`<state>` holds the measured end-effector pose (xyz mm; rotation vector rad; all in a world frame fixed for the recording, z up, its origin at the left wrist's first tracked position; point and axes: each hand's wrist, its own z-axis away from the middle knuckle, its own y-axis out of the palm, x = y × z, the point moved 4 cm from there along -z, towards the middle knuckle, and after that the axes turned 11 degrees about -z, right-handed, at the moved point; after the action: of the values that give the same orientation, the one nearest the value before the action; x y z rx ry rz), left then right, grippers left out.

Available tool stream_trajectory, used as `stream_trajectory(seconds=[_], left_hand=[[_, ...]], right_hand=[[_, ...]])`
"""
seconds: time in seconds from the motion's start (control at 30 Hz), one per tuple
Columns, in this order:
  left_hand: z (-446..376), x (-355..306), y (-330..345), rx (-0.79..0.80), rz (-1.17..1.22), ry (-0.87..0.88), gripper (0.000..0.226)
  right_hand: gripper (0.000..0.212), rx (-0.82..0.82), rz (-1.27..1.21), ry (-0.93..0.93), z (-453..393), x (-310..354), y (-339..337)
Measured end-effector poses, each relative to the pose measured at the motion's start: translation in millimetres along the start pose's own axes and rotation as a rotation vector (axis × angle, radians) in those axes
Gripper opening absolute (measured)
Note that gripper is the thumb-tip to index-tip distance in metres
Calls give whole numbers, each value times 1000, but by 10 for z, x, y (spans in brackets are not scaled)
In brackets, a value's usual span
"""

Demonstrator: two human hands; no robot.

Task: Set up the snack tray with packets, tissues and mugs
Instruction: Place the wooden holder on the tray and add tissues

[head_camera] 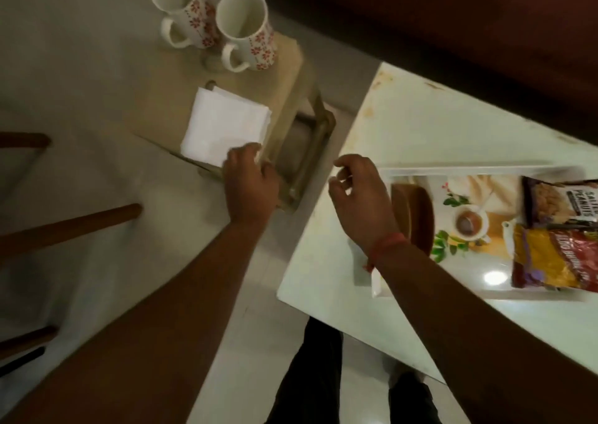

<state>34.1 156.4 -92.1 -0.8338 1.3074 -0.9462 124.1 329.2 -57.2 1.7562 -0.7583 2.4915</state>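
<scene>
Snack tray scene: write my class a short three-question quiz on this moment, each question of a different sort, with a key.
1. True or false: both mugs already stand on the tray.
2. Which hand touches the tissues?
A. left hand
B. right hand
C. neither
3. Fill in: the two snack packets, the peanuts packet and the red and yellow packet, lie on the ____.

Key
1. False: both stand on the stool, beyond the tissues.
2. A: its fingertips are at the stack's near corner; the right hand hangs loosely curled, holding nothing.
3. tray
</scene>
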Motion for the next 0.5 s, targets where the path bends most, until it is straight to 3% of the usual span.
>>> stream_trajectory(seconds=[0.13,0.3,0.4,0.5], left_hand=[[-604,449,-319,-117,-236,-26,35],[-954,808,-328,101,-419,-166,53],[-987,822,-304,158,-363,-185,52],[-953,777,-267,222,-167,-250,57]], right_hand=[[25,157,-95,239,-534,64,780],[59,129,-272,479,-896,78,1423],[66,49,-206,500,-952,81,1516],[57,82,-129,475,-922,10,1503]])
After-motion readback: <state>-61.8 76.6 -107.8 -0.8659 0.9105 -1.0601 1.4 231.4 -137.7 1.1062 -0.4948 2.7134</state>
